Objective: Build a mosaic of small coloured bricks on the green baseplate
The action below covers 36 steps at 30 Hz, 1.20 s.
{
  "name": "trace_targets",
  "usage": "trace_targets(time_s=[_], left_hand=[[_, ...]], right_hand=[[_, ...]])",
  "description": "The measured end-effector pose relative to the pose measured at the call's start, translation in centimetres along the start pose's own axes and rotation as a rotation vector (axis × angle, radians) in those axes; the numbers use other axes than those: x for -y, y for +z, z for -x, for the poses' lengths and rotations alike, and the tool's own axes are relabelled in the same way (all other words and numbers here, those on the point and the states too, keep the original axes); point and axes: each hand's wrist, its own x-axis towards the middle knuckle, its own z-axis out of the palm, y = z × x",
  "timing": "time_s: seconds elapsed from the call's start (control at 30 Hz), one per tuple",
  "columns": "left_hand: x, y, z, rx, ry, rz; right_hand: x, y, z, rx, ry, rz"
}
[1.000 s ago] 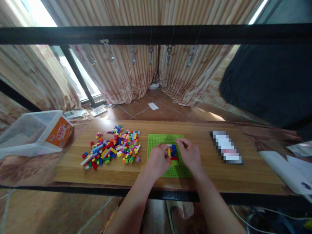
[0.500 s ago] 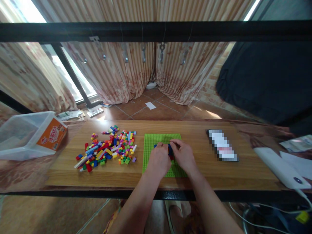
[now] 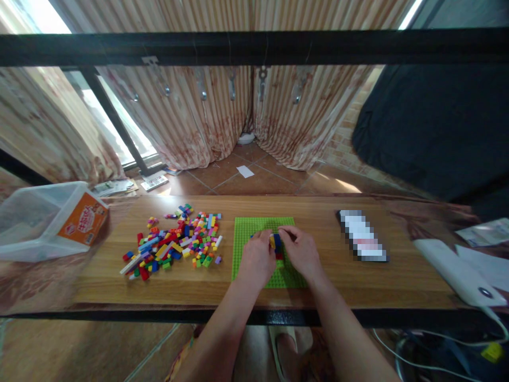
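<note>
A green studded baseplate (image 3: 242, 228) lies on the wooden tabletop in front of me, with both hands over its middle. My left hand (image 3: 257, 258) has its fingers closed on a small yellow toy brick (image 3: 272, 242). Right beside that is a blue brick (image 3: 277, 242), pinched at its right side by my right hand (image 3: 301, 252). Below them, between the hands, a red brick (image 3: 279, 257) shows. My fingers hide part of the bricks and how they join.
Left of the baseplate spreads a loose pile of mixed toy bricks (image 3: 170, 244). A clear plastic tub (image 3: 35, 223) with an orange label stands at the far left. On the right lie a phone (image 3: 361, 236) and a white device (image 3: 457, 270) with a cable.
My left hand has turned and shifted slightly left, so the yellow brick beside the blue one now shows. The right hand stays almost in place.
</note>
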Motion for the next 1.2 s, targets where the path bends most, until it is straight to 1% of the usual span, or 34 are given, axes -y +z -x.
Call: trace_targets(time_s=[0.2,0.3,0.4,0.6,0.87,1.03,1.2], left_hand=[[-0.07,0.21,0.06,-0.029,-0.006,0.018],[-0.09,0.28,0.16,-0.052,-0.043,0.04],[-0.08,0.3,0.22,-0.053,-0.07,0.076],[-0.06,0.43,0.2,-0.08,-0.074,0.155],[0.23,0.93,0.0,-0.106,-0.083,0.277],[0.22,0.93,0.06,-0.124,-0.041,0.27],[0.14,0.65,0.11,-0.116,-0.037,0.243]], right_hand=[[-0.11,0.04,0.0,0.016,0.018,-0.021],[-0.11,0.07,0.01,0.016,0.019,-0.022],[-0.13,0.1,0.01,0.019,0.016,-0.026],[-0.1,0.11,0.1,0.056,0.008,-0.07],[0.05,0.1,0.13,0.1,0.018,-0.041],[-0.01,0.26,0.1,0.096,-0.004,-0.017],[0.05,0.15,0.16,0.112,-0.023,-0.014]])
